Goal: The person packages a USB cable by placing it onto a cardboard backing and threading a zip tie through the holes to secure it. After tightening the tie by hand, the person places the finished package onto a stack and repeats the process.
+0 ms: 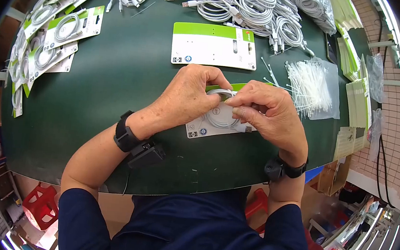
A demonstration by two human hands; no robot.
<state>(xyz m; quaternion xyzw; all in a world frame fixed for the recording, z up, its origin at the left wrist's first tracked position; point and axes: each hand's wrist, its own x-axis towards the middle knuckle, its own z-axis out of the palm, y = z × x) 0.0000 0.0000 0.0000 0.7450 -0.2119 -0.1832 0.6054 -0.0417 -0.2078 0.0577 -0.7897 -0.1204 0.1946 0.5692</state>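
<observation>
Left hand: the left hand (188,97) is curled down over the top of a coiled white cable (220,122), fingertips pressing it onto a white and green backing card (198,130).
Right hand: the right hand (268,113) is pinched shut at thumb and forefinger, right at the upper edge of the coil; whatever it nips there is too small for me to name, perhaps the cable itself or a tie.
Where the cable is: lying on the card at the near middle of the dark green table (116,97), between the 2 hands and touching both.
Slip risk: I'd say the coil could spring loose if the left fingers lift, since a wound cable wants to unwind.
Card risk: the card looks thin; hard pressing at 1 edge could bend it or skid it on the smooth top.
Clutter risk: the bag of white cable ties (312,87) sits near the right hand, and a sweep of the wrist could scatter them.
Hidden: the upper part of the card and most of the coil lie under the knuckles.
Hard to make out: the heap of loose white cables (250,7) at the far edge is 1 tangle, uncountable.
Also there: a blank card (214,46) beyond the hands, and finished packed cards (54,38) stacked far left.
</observation>
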